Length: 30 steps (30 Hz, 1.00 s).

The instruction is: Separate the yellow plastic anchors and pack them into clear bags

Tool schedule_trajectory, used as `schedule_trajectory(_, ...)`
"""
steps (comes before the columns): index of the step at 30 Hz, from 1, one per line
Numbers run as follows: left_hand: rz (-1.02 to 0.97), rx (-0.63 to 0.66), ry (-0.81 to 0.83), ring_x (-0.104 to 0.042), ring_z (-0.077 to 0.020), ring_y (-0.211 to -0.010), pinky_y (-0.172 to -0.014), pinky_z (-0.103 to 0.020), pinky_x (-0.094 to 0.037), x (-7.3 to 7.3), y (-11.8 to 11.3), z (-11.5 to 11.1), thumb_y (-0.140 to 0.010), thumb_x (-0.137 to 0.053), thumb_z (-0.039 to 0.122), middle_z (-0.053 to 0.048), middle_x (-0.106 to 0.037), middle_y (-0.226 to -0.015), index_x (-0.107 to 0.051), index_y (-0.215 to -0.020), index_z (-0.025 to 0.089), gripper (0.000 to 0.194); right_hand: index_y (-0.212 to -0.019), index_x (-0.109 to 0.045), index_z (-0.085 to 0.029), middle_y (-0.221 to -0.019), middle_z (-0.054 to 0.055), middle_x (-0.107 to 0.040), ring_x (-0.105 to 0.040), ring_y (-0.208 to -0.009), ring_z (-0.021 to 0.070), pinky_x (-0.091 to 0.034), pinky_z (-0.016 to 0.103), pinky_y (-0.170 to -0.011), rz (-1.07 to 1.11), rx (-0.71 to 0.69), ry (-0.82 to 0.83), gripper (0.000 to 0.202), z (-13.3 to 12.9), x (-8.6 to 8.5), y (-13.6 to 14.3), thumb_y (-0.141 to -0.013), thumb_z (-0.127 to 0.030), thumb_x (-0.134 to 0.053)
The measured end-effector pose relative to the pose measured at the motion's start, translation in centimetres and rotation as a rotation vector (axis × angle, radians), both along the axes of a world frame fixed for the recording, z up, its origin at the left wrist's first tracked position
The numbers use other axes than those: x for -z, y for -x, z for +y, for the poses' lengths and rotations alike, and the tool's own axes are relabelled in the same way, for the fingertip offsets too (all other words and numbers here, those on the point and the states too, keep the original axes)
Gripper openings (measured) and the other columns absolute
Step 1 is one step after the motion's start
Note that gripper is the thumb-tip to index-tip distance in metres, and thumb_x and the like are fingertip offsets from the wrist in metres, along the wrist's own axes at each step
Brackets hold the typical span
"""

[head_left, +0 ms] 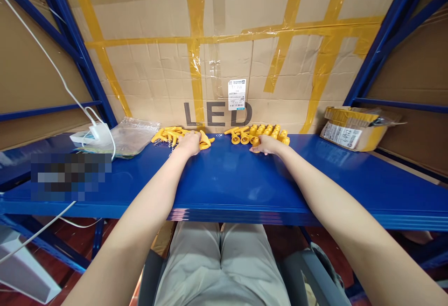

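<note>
At the back of the blue shelf, my left hand (190,143) is closed at a loose pile of yellow T-shaped pieces (168,134) with small metal chains. What it grips among them is hard to make out. My right hand (269,145) has its fingers closed round a yellow cup-shaped piece (256,142) at the front of a group. Behind that hand, several similar yellow cups (269,129) stand close together in rows. More yellow T-shaped pieces (236,130) lie just left of the rows.
A blue shelf (224,180) spans the view, backed by a taped cardboard sheet (157,73). Leftward are clear plastic bags (131,135), a white power strip (100,133) with cables and a blurred dark object (70,175). An opened carton (353,128) sits at right.
</note>
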<state>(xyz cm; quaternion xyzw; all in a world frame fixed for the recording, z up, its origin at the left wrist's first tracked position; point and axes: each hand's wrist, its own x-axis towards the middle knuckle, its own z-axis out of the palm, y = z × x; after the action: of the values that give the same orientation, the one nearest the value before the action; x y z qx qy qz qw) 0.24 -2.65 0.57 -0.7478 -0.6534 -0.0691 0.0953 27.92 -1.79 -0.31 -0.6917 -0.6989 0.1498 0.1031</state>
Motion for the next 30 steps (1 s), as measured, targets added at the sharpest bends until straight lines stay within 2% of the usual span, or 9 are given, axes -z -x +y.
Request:
schedule_trajectory(8,0.002,0.059,0.093,-0.038,-0.0291,-0.129,-0.102,-0.044,-0.035,0.5,-0.4,0.1,-0.082,-0.053,0.029,-0.008,-0.054,-0.129,-0.063,-0.116,0.03,0.036,-0.072,-0.052,-0.016,-0.056,0.0,-0.052,-0.05,-0.05,0.012,-0.04,0.024,-0.05,-0.002,-0.007,-0.007,0.027,0.1,0.1,-0.1,-0.076,-0.04,-0.066)
schedule_trajectory(13,-0.001,0.024,0.08,-0.047,-0.0319,-0.122,-0.097,-0.045,-0.04,0.4,-0.5,0.1,-0.081,-0.054,0.036,-0.012,-0.057,-0.126,-0.067,-0.109,0.026,0.032,-0.078,-0.052,-0.017,-0.058,-0.001,-0.053,-0.051,-0.049,0.0121,-0.041,0.024,-0.049,0.004,-0.033,-0.042,0.025,0.1,0.3,-0.1,-0.076,-0.038,-0.066)
schedule_trajectory(16,0.017,-0.018,0.108,-0.052,-0.0324,-0.115,-0.091,-0.045,-0.044,0.4,-0.6,0.2,-0.081,-0.053,0.04,-0.013,-0.06,-0.123,-0.065,-0.111,0.026,0.036,-0.078,-0.051,-0.018,-0.059,-0.001,-0.054,-0.051,-0.049,0.0114,-0.042,0.024,-0.049,0.008,-0.03,-0.045,0.025,0.1,0.4,-0.1,-0.077,-0.039,-0.065)
schedule_trajectory(21,0.074,-0.052,0.151,-0.054,-0.0331,-0.114,-0.092,-0.046,-0.043,0.3,-0.6,0.3,-0.082,-0.052,0.041,-0.014,-0.064,-0.118,-0.065,-0.111,0.025,0.035,-0.08,-0.051,-0.017,-0.061,-0.001,-0.055,-0.05,-0.048,0.0096,-0.04,0.022,-0.047,0.017,-0.015,-0.026,0.025,-0.1,0.2,0.1,-0.077,-0.038,-0.065)
schedule_trajectory(27,-0.005,-0.02,0.149,-0.055,-0.0327,-0.113,-0.092,-0.043,-0.043,0.0,-0.7,-0.3,-0.079,-0.054,0.053,-0.014,-0.06,-0.126,-0.062,-0.113,0.024,0.046,-0.082,-0.053,-0.015,-0.06,-0.001,-0.055,-0.05,-0.048,0.0107,-0.041,0.024,-0.048,0.008,-0.023,-0.021,0.025,-0.2,0.1,0.1,-0.078,-0.038,-0.064)
schedule_trajectory(30,-0.03,-0.044,0.09,-0.057,-0.0318,-0.111,-0.09,-0.04,-0.044,-0.3,-1.1,-0.8,-0.083,-0.051,0.044,-0.015,-0.061,-0.122,-0.059,-0.114,0.018,0.041,-0.081,-0.054,-0.016,-0.056,-0.002,-0.053,-0.05,-0.048,0.0111,-0.041,0.024,-0.049,0.012,-0.033,-0.022,0.026,0.0,0.2,0.0,-0.078,-0.039,-0.064)
